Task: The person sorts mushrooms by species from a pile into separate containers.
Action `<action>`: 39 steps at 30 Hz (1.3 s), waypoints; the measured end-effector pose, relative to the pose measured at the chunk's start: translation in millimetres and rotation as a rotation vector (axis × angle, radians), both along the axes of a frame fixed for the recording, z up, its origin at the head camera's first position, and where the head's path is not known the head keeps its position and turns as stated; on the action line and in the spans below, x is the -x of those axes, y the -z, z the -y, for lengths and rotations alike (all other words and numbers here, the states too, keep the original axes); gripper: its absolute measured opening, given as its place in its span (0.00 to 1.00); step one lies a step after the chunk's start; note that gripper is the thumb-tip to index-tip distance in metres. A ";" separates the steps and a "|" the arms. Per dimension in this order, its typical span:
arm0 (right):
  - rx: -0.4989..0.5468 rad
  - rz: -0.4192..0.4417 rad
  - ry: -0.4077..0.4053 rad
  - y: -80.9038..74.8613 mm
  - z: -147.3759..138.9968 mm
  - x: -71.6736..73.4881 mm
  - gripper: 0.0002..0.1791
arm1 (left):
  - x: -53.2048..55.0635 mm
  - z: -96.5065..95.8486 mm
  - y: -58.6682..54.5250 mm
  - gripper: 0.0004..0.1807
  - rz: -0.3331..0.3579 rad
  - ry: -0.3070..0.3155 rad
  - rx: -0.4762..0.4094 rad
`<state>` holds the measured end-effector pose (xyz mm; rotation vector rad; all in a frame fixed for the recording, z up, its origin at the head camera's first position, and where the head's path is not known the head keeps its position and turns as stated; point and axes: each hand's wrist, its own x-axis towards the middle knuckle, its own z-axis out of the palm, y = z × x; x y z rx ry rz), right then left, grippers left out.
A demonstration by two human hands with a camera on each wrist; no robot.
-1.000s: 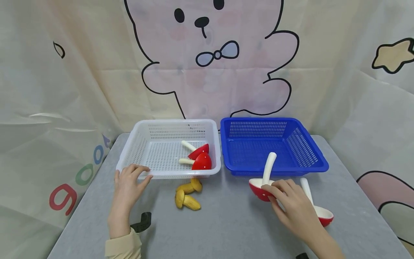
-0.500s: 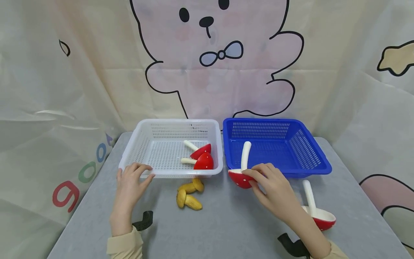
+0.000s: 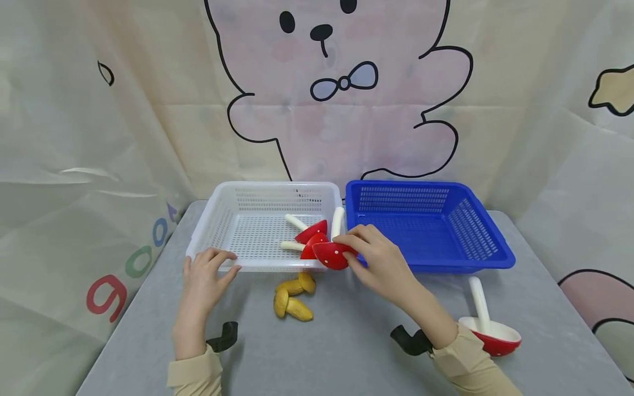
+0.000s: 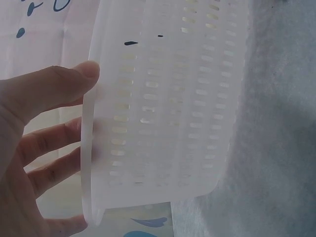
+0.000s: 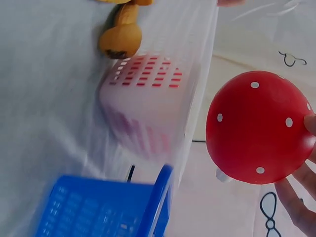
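A red toy mushroom point(image 3: 331, 255) with white dots and a white stem is pinched by its cap in my right hand point(image 3: 378, 264). It hangs at the front right corner of the white basket point(image 3: 277, 266), stem up. Two more red toy mushrooms point(image 3: 312, 246) lie inside that basket at its right end. My left hand point(image 3: 203, 283) holds the basket's front rim near the left corner; in the left wrist view, the thumb and fingertips point(image 4: 89, 70) meet the rim. From the right wrist, the held cap point(image 5: 259, 128) looks round, with fingers at its edge.
Right of the white basket stands a blue basket point(image 3: 430, 268). Two yellow-brown toy mushrooms point(image 3: 295, 308) lie in front of the white one. Another red toy mushroom point(image 3: 492, 335) rests cap down at the right of the grey table point(image 3: 317, 363). A printed curtain hangs behind.
My right hand has carried the red mushroom leftward, from in front of the blue basket to the white basket's right corner. The left hand stays on the rim.
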<state>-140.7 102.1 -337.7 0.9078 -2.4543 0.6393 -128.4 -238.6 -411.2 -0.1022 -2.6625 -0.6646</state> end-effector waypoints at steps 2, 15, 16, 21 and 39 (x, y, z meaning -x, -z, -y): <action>0.018 0.018 -0.022 -1.1 6.8 5.6 0.20 | 0.0 0.3 0.1 0.11 -0.004 0.001 0.000; 0.055 0.172 -0.087 -1.3 51.2 42.1 0.17 | 1.2 0.7 1.1 0.10 -0.023 0.004 0.006; 0.058 0.186 -0.087 -1.0 54.6 44.9 0.17 | 1.4 0.8 1.1 0.10 -0.021 0.003 0.007; 0.085 0.267 -0.092 2.5 70.6 60.1 0.17 | 2.6 1.6 1.2 0.10 -0.014 -0.007 0.017; 0.019 0.435 -0.083 39.3 107.5 86.8 0.15 | 3.3 1.2 1.0 0.10 -0.008 -0.017 0.006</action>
